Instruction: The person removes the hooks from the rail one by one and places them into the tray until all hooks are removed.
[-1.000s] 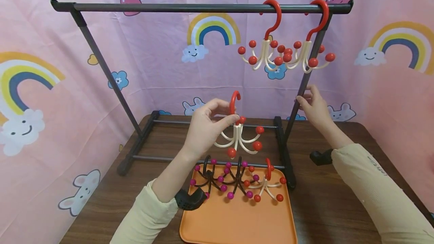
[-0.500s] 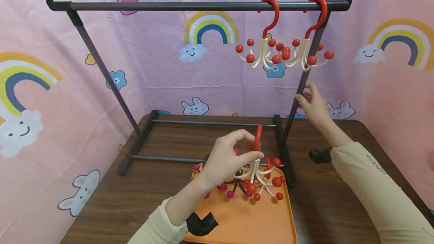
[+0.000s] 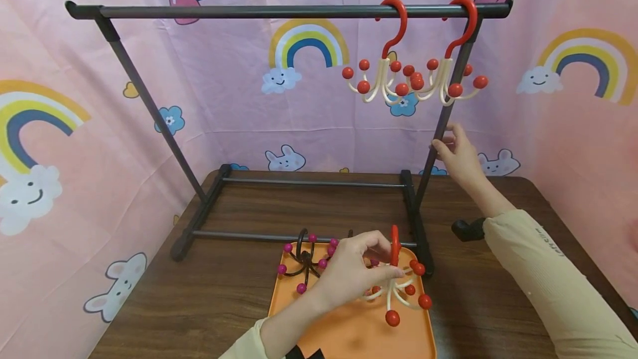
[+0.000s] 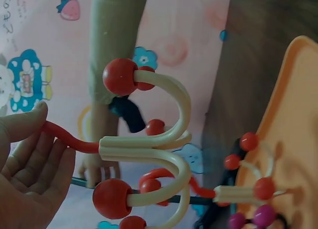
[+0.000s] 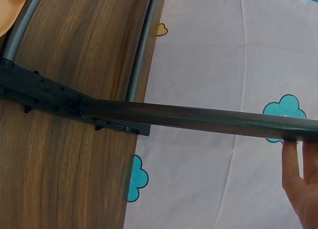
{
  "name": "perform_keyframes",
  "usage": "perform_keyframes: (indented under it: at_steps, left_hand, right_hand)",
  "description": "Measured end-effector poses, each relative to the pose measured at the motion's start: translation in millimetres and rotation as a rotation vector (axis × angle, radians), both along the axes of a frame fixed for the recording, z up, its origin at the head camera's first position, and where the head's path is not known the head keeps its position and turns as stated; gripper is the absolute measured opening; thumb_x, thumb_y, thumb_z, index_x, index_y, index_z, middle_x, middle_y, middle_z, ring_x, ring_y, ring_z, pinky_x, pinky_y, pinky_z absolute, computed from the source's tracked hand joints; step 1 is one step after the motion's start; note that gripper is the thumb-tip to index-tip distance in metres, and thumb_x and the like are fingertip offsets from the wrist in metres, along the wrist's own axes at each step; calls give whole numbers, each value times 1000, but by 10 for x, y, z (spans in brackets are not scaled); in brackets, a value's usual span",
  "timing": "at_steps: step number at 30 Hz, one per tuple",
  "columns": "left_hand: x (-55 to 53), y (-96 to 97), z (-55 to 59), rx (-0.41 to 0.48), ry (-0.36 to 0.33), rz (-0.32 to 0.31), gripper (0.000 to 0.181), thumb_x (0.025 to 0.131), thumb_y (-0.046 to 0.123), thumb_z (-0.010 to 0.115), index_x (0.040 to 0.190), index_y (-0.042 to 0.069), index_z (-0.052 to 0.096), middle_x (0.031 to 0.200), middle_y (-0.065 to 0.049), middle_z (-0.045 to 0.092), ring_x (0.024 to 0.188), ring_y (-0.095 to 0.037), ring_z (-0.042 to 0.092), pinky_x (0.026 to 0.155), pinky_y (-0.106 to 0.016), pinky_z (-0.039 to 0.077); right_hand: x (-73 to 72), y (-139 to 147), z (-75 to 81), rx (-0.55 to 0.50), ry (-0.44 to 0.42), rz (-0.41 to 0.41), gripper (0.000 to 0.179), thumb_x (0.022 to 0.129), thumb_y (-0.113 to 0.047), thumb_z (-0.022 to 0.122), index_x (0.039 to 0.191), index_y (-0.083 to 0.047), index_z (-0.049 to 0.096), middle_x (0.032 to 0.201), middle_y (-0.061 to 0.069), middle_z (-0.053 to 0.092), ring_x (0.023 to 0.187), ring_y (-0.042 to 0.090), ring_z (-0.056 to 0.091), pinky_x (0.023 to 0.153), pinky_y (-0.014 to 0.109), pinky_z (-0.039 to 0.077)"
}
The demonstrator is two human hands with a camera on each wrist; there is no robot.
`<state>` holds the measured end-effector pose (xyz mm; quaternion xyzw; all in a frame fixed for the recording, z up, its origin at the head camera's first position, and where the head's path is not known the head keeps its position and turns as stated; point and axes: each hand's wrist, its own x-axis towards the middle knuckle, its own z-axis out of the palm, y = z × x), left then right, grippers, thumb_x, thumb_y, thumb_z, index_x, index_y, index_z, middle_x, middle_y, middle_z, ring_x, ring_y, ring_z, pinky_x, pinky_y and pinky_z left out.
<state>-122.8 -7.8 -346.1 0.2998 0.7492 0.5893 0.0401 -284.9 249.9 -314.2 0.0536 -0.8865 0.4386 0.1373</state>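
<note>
my left grip (image 3: 356,268) is clamped on a red-and-cream hanger (image 3: 395,248), thumb and fingers pinching its red hook. curved cream arms tipped with red balls spread out below the hook. the hanger is over an orange tray (image 3: 364,343), near the tray's right edge, hook pointing up.

half a second ago it was a little farther left, and before that higher, above the tray's far edge; now i have it lower and farther right. i judge this lowering to be almost done, with the hanger not yet let go. it seems to hang above the tray, but i cannot tell whether any ball touches.

partly behind it on the tray is a matching hanger (image 4: 236,194), close enough that, in my judgement, the arms could tangle. a dark hanger with magenta balls (image 3: 305,257) sits to the left, and a second dark one (image 3: 350,233) is mostly hidden by my wrist.

my right grip (image 3: 461,159) stays closed around the right upright (image 3: 440,126) of a black rack on the wooden table (image 3: 149,303). two more red-and-cream hangers (image 3: 402,20) hang from its top rail (image 3: 224,12), unmoved.
</note>
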Motion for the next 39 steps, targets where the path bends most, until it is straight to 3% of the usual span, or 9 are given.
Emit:
perform_keyframes:
  at_steps: [7, 10, 15, 20, 31, 39]
  left_hand:
    - [58, 88, -224, 85, -102, -27, 17, 74, 15, 74, 81, 8, 61, 83, -5, 65, 79, -3, 61, 78, -22, 51]
    - [79, 124, -307, 97, -104, -6, 16, 74, 15, 75, 80, 9, 62, 81, -5, 66, 76, -2, 59, 72, -18, 49]
    - [110, 161, -459, 68, -59, 37, 17, 73, 20, 75, 78, 11, 61, 80, -1, 67, 70, 0, 55, 62, -16, 43]
    - [120, 193, -595, 41, -4, 42, 18, 74, 25, 74, 78, 13, 61, 82, 2, 67, 78, 1, 59, 72, -19, 47]
    - [133, 268, -828, 15, 30, 15, 18, 72, 17, 76, 73, 12, 58, 79, 3, 65, 78, 2, 58, 74, -19, 49]
    - [160, 278, -943, -83, 173, 5, 21, 70, 18, 77, 71, 14, 57, 74, 7, 62, 74, 7, 52, 71, -12, 44]
  right_hand:
    - [2, -14, 4, -7, 6, 0, 42, 95, -33, 43, 128, -10, 29, 119, 24, 51, 104, 41, 56, 92, 58, 39]
    - [1, -13, 0, -8, 9, 1, 42, 95, -33, 42, 128, -10, 29, 118, 24, 51, 104, 42, 57, 92, 58, 39]
    - [-7, -11, -13, -6, 6, 1, 43, 95, -35, 42, 128, -10, 29, 119, 23, 51, 104, 41, 57, 92, 58, 39]
    - [-17, -2, -20, -5, 8, 6, 44, 95, -36, 42, 128, -10, 29, 120, 23, 51, 104, 41, 57, 92, 58, 39]
    - [-14, 6, -30, -13, 10, 8, 43, 95, -35, 42, 128, -10, 30, 120, 24, 51, 103, 41, 57, 92, 58, 39]
    - [-26, 9, -28, -5, 9, 0, 43, 95, -35, 42, 128, -10, 29, 121, 25, 50, 103, 42, 57, 91, 60, 38]
